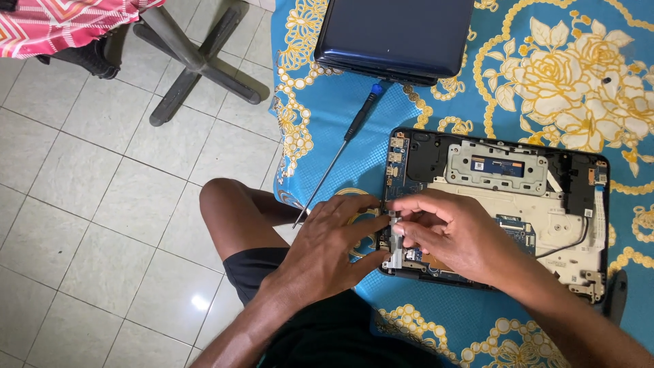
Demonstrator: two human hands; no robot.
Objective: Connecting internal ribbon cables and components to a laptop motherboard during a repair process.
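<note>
Fingers [402,228] of our right hand [446,235] and left hand [327,249] pinch a silver hinge bracket [394,240] at the near-left corner of the opened laptop base [501,204]. Left of that base lies a screwdriver [340,146]; beyond it, a dark blue lid [395,34] on the floral-clothed surface [545,82].

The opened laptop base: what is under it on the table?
Under the opened laptop base lies a blue tablecloth with yellow flowers, showing all around it. The part beneath the base is covered. Both hands, left and right, hide its near left corner.
</note>
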